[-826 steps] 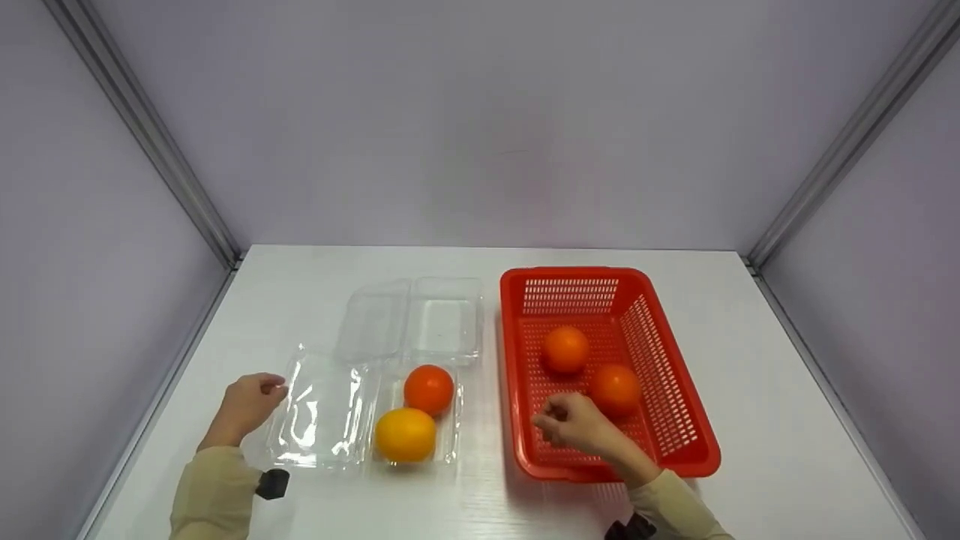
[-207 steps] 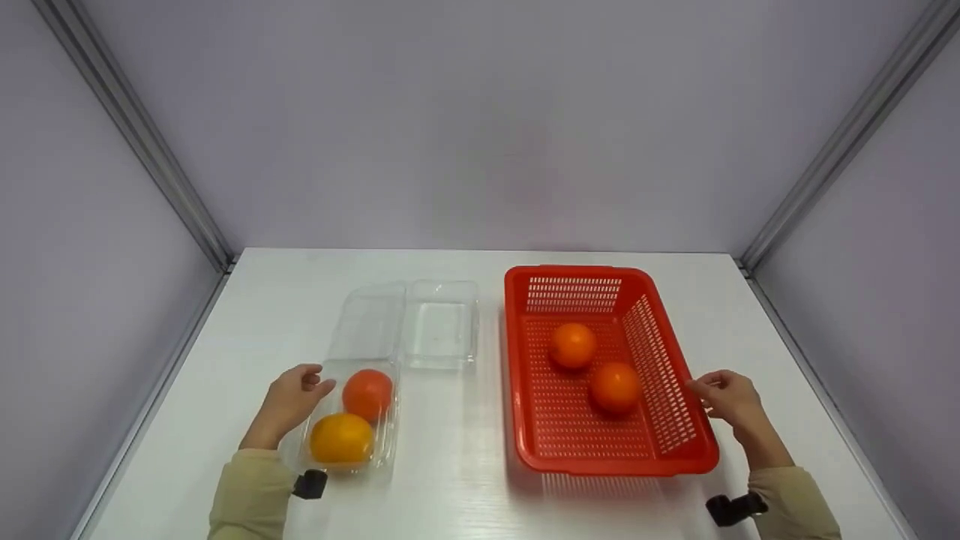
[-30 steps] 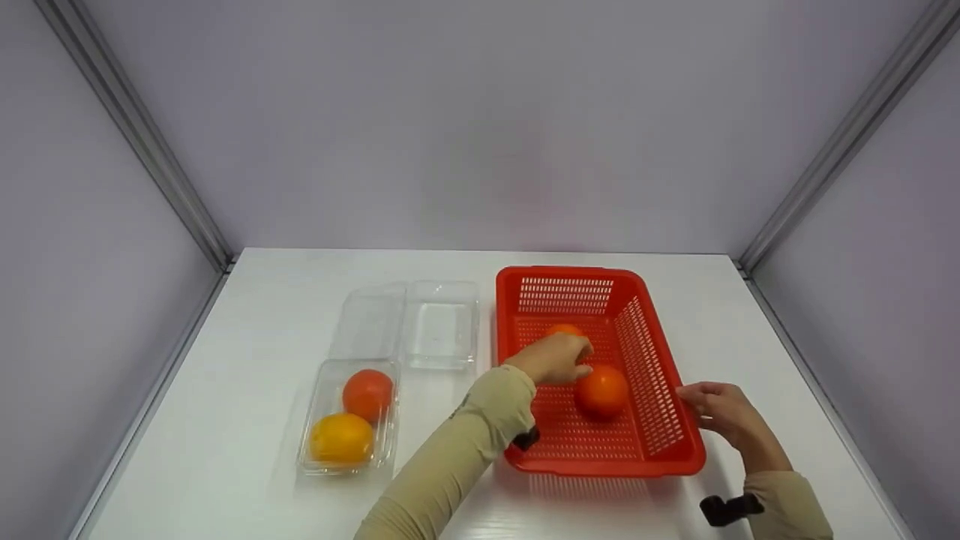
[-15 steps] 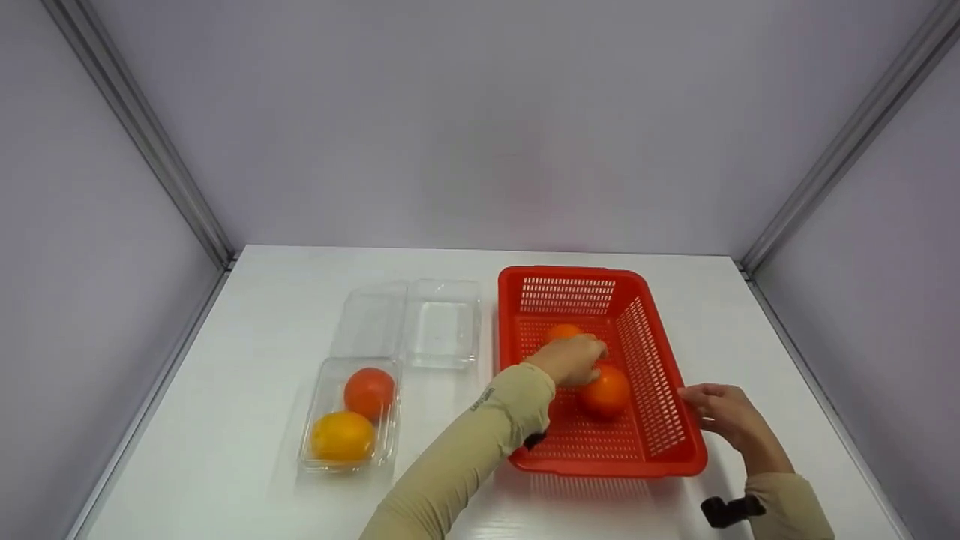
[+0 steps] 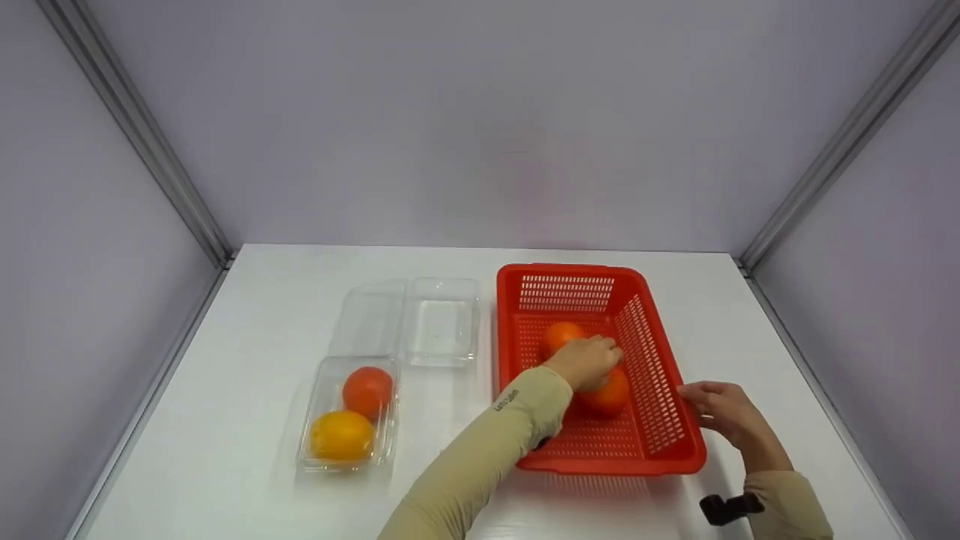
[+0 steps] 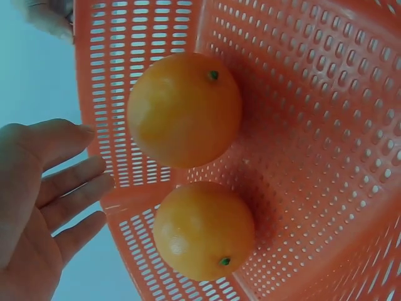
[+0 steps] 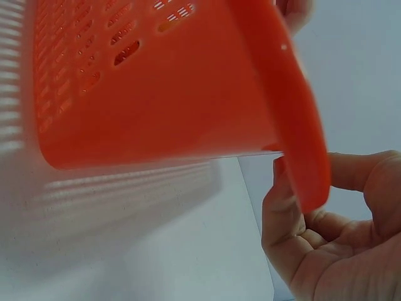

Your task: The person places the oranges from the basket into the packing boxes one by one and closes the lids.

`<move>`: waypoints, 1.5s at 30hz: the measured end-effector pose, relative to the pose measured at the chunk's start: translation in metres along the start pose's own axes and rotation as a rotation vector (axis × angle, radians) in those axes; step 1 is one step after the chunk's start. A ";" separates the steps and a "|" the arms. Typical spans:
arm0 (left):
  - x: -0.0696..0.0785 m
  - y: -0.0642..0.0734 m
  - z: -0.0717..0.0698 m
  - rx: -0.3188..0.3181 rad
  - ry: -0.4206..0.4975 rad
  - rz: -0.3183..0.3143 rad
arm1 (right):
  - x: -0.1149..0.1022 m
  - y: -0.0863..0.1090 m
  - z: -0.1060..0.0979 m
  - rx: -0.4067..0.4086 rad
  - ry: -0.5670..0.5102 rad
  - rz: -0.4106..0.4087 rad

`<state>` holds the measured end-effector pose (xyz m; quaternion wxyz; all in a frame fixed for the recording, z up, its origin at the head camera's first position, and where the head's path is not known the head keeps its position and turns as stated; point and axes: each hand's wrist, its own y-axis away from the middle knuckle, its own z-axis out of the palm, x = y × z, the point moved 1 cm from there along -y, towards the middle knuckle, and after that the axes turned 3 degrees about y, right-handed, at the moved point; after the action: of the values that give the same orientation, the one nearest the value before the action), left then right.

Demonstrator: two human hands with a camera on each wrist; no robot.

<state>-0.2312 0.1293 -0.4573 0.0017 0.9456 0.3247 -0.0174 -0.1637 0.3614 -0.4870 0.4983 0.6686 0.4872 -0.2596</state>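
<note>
Over the red plastic basket [image 5: 517, 300], my left hand [image 5: 589, 362] reaches in with its fingers relaxed. In the left wrist view, that hand [image 6: 44, 200] has spread, lightly bent fingers beside the basket wall, holding nothing. Two oranges lie on the basket floor: the farther orange [image 5: 560, 336] and the nearer orange [image 5: 609, 396], which the left hand partly covers in the head view. Both oranges [image 6: 185, 110] show small green stem ends. At the basket's right side, my right hand [image 5: 724, 409] pinches the rim between thumb and fingers, seen closely in the right wrist view.
A clear clamshell box [image 5: 315, 397] at the left, lid down, holds a red-orange fruit [image 5: 367, 392] and a yellow-orange fruit [image 5: 342, 435]. Behind it stands another clear clamshell [image 5: 442, 330], lid open to the left. Walls enclose the white table [image 5: 247, 337].
The front clamshell's lid, open earliest, came down and the box shifted left. My left hand left it for the basket, lately drifting right over the nearer orange. My right hand stays at the rim.
</note>
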 end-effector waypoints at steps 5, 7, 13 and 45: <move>0.000 -0.001 0.006 0.044 -0.038 0.024 | 0.000 0.000 0.000 0.004 0.013 0.008; 0.000 -0.002 0.008 0.058 -0.071 0.029 | 0.000 0.000 0.000 0.004 0.017 0.010; 0.005 -0.002 0.016 0.063 -0.203 0.043 | 0.000 -0.001 0.000 0.005 0.023 0.010; 0.016 -0.018 0.036 -0.196 -0.039 -0.012 | 0.000 0.000 0.001 0.018 0.009 -0.012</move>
<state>-0.2309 0.1522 -0.4939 0.1005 0.9384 0.3305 -0.0038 -0.1637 0.3600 -0.4873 0.4885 0.6713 0.4910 -0.2638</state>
